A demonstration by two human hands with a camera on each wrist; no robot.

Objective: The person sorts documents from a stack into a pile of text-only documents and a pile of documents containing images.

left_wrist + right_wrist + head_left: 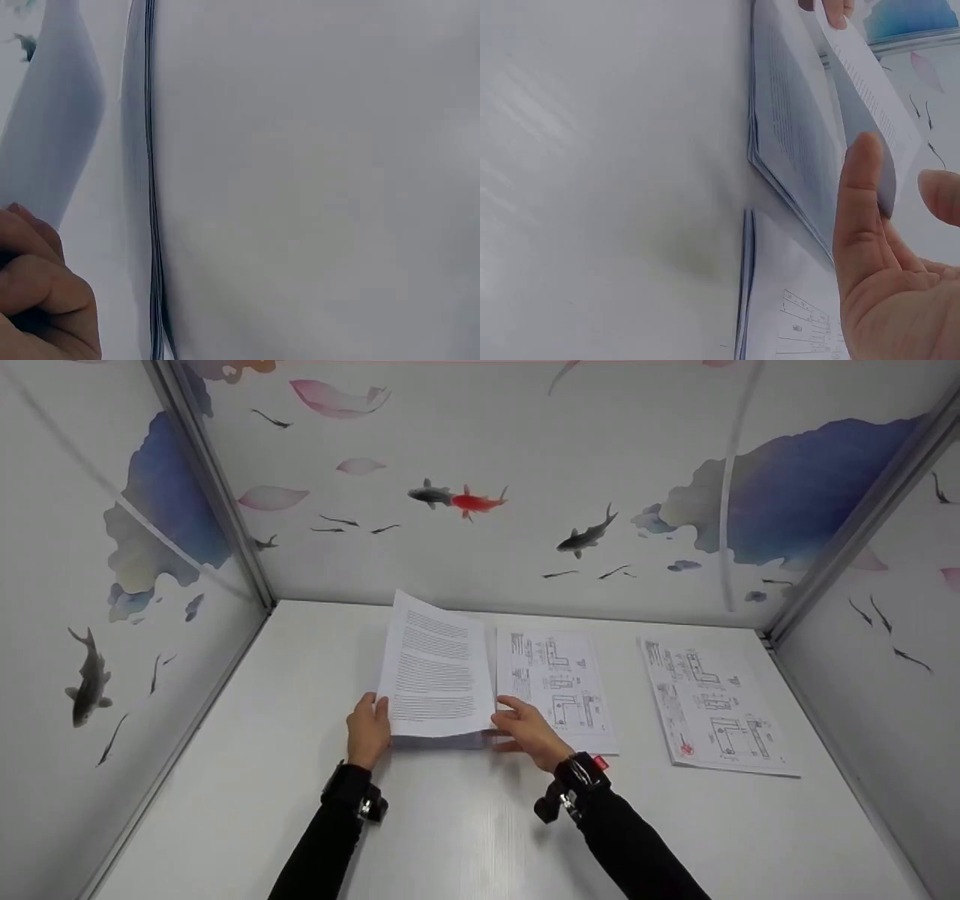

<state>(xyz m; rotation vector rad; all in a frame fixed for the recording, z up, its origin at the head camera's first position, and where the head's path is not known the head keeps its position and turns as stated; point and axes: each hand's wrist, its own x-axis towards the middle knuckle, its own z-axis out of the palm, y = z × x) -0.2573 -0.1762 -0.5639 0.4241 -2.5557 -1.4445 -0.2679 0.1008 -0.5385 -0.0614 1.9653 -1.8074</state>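
A printed sheet (435, 667) is held tilted above a stack of paper (791, 105), whose front edge shows beneath it in the head view. My left hand (367, 735) pinches the sheet by its left edge; in the left wrist view its fingers (56, 289) are curled by the paper. On the opposite side, my right hand (529, 731) has its fingers extended against the sheet's right edge. Its thumb (941, 196) stands apart from the paper in the right wrist view.
Close on the right of the paper lies a stack of technical drawings (559, 690). Another drawing stack (720, 712), with a red mark, lies farther right on the white table (465, 825). Panels printed with fish (585, 536) enclose the back and sides.
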